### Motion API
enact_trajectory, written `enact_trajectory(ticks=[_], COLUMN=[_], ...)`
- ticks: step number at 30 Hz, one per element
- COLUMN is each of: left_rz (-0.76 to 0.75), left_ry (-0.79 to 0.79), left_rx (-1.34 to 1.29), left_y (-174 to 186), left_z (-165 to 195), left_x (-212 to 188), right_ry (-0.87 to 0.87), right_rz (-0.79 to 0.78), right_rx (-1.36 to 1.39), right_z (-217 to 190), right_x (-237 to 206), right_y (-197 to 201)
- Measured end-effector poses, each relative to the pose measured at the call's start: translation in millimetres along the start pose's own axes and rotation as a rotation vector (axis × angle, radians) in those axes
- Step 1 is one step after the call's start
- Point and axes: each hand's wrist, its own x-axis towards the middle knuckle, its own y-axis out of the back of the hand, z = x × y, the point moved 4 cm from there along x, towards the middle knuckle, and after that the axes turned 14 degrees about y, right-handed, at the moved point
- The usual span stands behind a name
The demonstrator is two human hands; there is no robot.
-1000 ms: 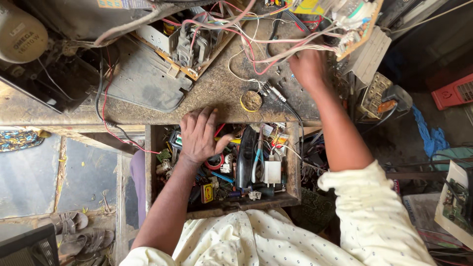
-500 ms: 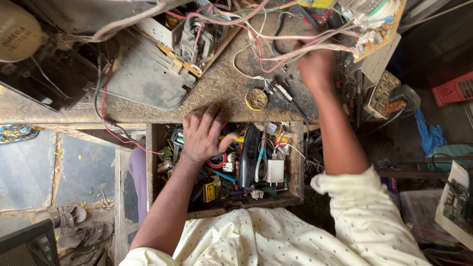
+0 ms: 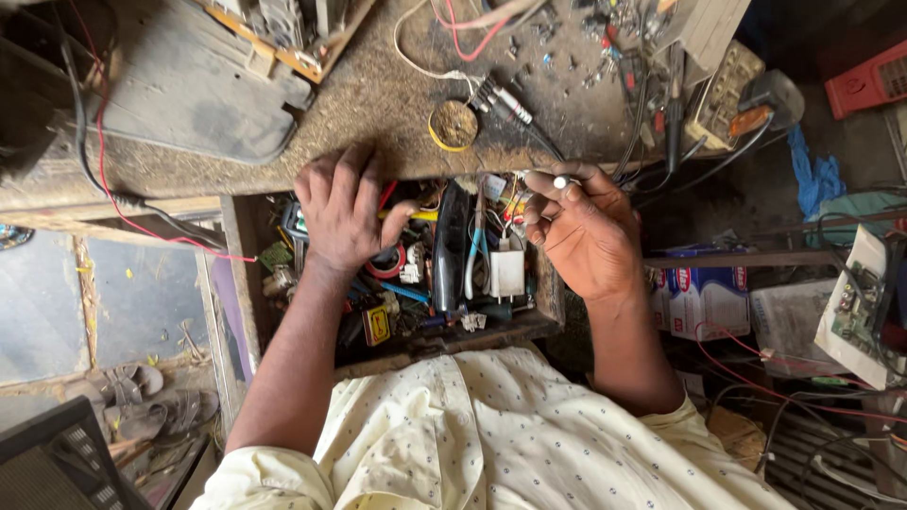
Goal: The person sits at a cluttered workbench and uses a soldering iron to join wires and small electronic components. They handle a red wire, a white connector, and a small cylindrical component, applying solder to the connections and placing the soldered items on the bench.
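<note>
1. A person at a cluttered workbench (image 3: 378,113) works over an open drawer (image 3: 543,316) of tools and wire.
2. The left hand (image 3: 342,210) lies spread, palm down, on the drawer's contents, gripping nothing visible.
3. The right hand (image 3: 586,231) pinches a small metal part (image 3: 561,181) at the drawer's far right edge.
4. Judged step: sorting for parts; next calls for a steady pinch.
</note>
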Motion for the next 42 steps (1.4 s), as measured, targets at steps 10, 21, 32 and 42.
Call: enact_trajectory(ticks=[10, 21, 32, 42], left_rz=[-0.034, -0.036, 0.004, 0.007], left_ry=[0.01, 0.007, -0.009, 0.001], left_rx=[0.015, 0.033, 0.015, -0.013], left_y=[0.1, -4.8, -4.6, -3.3], left_z=[-0.6, -3.7, -4.8, 0.6], left_x=[-2.7, -4.9, -4.7, -5.2], right_ry=[-0.056, -0.038, 0.361, 0.798], right_rz=[-0.036, 0.014, 0.329, -0.56], right_rx=[0.096, 0.15, -0.099, -0.999], right_z=[11.9, 17.2, -42.7, -14.8], right_x=[-14.7, -17.6, -15.7, -51.8], right_y=[-1.6, -8.3, 0.6, -129.0])
